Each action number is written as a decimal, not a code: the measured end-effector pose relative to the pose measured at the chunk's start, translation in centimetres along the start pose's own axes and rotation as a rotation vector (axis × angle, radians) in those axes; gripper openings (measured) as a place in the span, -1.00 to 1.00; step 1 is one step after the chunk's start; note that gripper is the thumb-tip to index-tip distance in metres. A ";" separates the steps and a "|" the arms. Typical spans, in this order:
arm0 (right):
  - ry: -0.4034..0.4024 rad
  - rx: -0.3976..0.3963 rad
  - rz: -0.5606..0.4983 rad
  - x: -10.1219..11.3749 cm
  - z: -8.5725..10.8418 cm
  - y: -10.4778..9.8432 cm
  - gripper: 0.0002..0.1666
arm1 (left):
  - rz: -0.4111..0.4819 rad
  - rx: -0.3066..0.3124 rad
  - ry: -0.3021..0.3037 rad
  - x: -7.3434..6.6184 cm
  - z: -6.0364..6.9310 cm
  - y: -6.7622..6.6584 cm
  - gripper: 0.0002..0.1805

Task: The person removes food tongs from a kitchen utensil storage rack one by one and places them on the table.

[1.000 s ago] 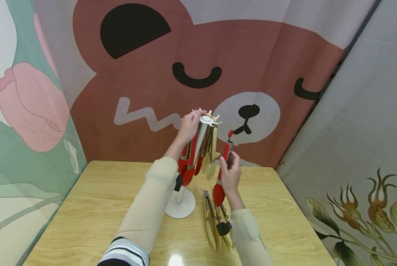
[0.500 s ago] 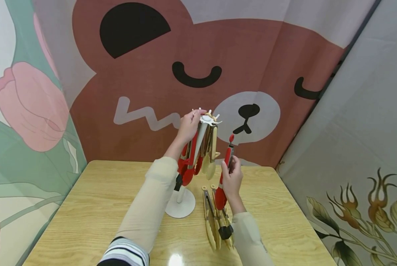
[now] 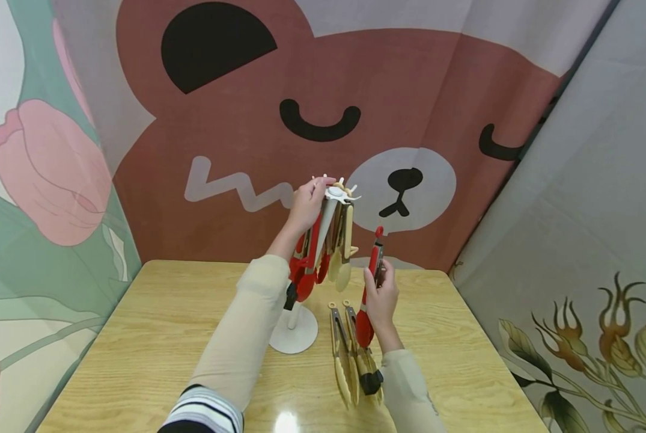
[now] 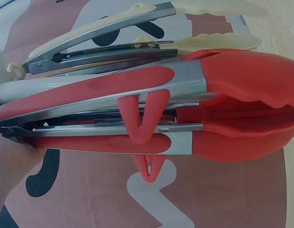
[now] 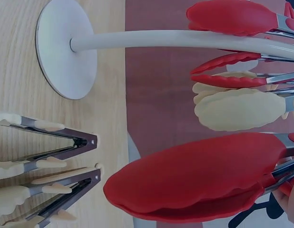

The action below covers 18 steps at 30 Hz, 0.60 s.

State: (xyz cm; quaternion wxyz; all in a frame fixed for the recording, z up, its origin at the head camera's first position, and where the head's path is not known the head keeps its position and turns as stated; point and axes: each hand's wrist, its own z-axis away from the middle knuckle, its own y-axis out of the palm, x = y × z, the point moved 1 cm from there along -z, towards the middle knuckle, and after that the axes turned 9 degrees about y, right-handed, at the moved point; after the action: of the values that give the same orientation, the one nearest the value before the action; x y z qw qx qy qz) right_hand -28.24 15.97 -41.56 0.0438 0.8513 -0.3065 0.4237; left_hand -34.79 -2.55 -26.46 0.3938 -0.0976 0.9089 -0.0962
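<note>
A white rotating-style utensil stand [image 3: 292, 343] rises from a round base, with red and cream tongs hanging from its hooks. At its top, my left hand [image 3: 306, 206] grips the hook ring. Just below that hand, red tongs [image 4: 109, 97] hang in the left wrist view, their tips slightly apart. My right hand [image 3: 383, 297] holds another pair of red tongs [image 5: 194, 175] by the handles, heads down and apart from the stand. Cream tongs [image 5: 240, 110] hang on the stand's right side. My right fingers are mostly hidden in the right wrist view.
Two cream tongs [image 3: 340, 355] lie side by side on the wooden table [image 3: 182, 337], right of the stand's base, below my right hand. A bear-print curtain [image 3: 236, 120] hangs behind the table, with flower-print curtains at both sides.
My right hand has moved down and slightly right with the red tongs, farther from the stand. The left hand has stayed at the stand's top.
</note>
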 end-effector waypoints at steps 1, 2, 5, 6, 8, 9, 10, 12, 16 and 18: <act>0.008 0.002 0.001 -0.1 0.0 0.0 -0.65 | -0.002 0.000 0.000 0.0 0.0 0.0 -0.61; 0.013 0.004 0.006 -0.3 0.1 -0.1 -0.65 | -0.005 -0.002 0.000 0.0 0.0 0.0 -0.61; 0.027 0.012 0.019 -0.7 0.2 -0.2 -0.65 | -0.002 -0.004 0.002 -0.1 0.0 0.0 -0.61; 0.029 0.016 0.022 -0.9 0.3 -0.3 -0.64 | -0.002 -0.005 0.003 -0.1 0.0 0.0 -0.61; 0.033 0.020 0.031 -1.2 0.4 -0.5 -0.63 | 0.000 -0.006 0.006 -0.1 0.0 0.0 -0.61; 0.033 0.019 0.040 -1.4 0.5 -0.5 -0.62 | 0.004 -0.006 0.006 0.0 0.0 0.0 -0.61; 0.033 0.021 0.044 -1.6 0.6 -0.6 -0.61 | 0.003 -0.007 0.004 0.0 0.0 0.0 -0.61; 0.036 0.023 0.048 -1.9 0.7 -0.7 -0.60 | 0.004 -0.009 0.002 0.1 0.0 0.0 -0.61; 0.052 0.024 0.060 -2.3 1.1 -0.8 -0.56 | 0.003 -0.011 0.002 0.1 0.0 0.0 -0.61; 0.066 0.022 0.068 -2.5 1.2 -0.8 -0.55 | 0.002 -0.010 0.004 0.1 0.0 0.0 -0.61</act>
State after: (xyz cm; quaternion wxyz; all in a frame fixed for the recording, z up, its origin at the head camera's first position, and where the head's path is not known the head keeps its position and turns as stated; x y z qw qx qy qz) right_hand -28.06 17.44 -44.00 0.0299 0.8265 -0.3288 0.4560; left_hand -34.88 -2.57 -26.51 0.3917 -0.0988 0.9102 -0.0914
